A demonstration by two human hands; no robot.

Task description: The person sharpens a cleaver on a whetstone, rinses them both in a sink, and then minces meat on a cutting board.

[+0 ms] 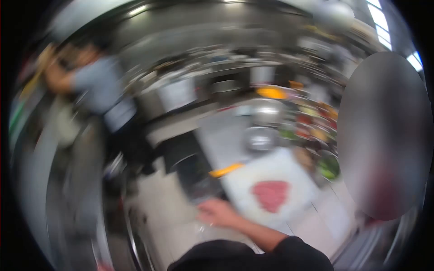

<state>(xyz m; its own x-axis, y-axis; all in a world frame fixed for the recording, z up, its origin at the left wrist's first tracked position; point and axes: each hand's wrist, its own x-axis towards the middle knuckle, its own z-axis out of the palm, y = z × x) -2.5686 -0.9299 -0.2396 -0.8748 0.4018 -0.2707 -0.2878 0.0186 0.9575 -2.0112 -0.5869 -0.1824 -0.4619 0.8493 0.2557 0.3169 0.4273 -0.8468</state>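
Motion blur smears the whole head view. My right hand (219,213) reaches leftward from a black sleeve, in front of the counter's left side. Its fingers look curled but are too smeared to show a hold. Just beyond it is a dark bin-like shape (194,176). To the hand's right, a piece of raw red meat (271,195) lies on a white cutting board (246,192). A yellow-orange strip, perhaps a knife handle (226,170), rests at the board's upper left edge. A small pinkish smear (105,266) at the bottom left may be my left hand.
Metal bowls (261,138) stand behind the board. Several containers of colourful ingredients (312,122) line the right, with greens (328,167) nearest. A person in a grey-blue shirt (101,83) works at the left. A blurred-out oval (384,135) covers the far right.
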